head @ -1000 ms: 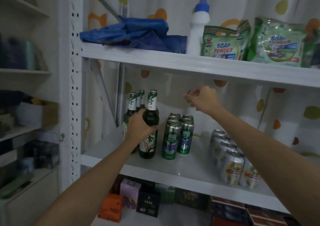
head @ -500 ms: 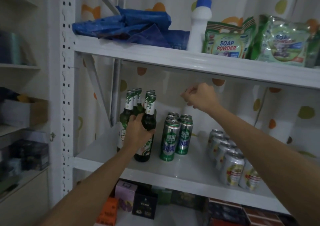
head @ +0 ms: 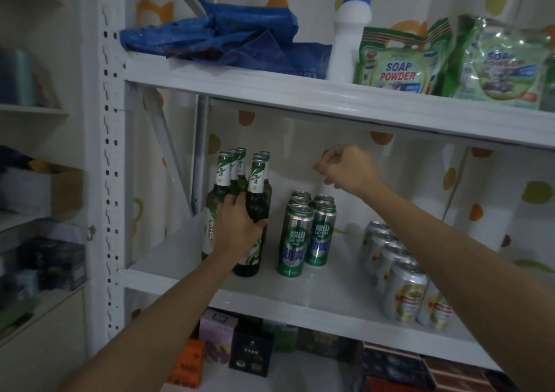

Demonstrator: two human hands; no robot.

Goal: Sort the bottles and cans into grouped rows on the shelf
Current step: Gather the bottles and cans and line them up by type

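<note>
Gripping the front green beer bottle (head: 256, 181) round its shoulder at the left end of the shelf (head: 300, 292), the left hand (head: 238, 231) risked toppling the tall bottles (head: 232, 166) packed behind it or the green cans (head: 295, 238) just beside, while the right hand (head: 345, 169) hovered curled, apparently empty.

The left hand (head: 240, 226) gripped the front green bottle (head: 256, 178), which stood upright on the shelf (head: 315, 298) beside the other bottles (head: 232, 166). The right hand (head: 345, 169) hung with fingers curled above the green cans (head: 295, 241). Silver cans (head: 405, 295) stood in rows further right.
</note>
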